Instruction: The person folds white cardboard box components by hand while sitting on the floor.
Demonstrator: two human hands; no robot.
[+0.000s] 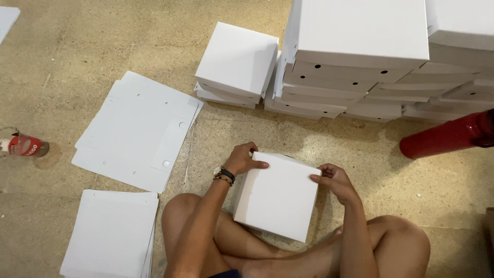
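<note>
You have a white box [278, 198] resting against your crossed legs, just above the speckled floor [77, 46], its broad face turned up toward you. Your left hand [242, 159] grips its upper left corner, thumb laid flat across the top face, a dark band on the wrist. Your right hand [334, 180] holds the right edge, fingers curled onto the face. Both hands are closed on the box. To your left lie two piles of flat white card blanks: one [136, 131] fanned out with small punched holes, the other [110, 234] by your knee. Ahead, finished white boxes stand in stacks [355, 56], with a shorter stack [234, 64] beside them. A red cylinder [445, 136] lies at the right, a small red can [25, 145] far left.
</note>
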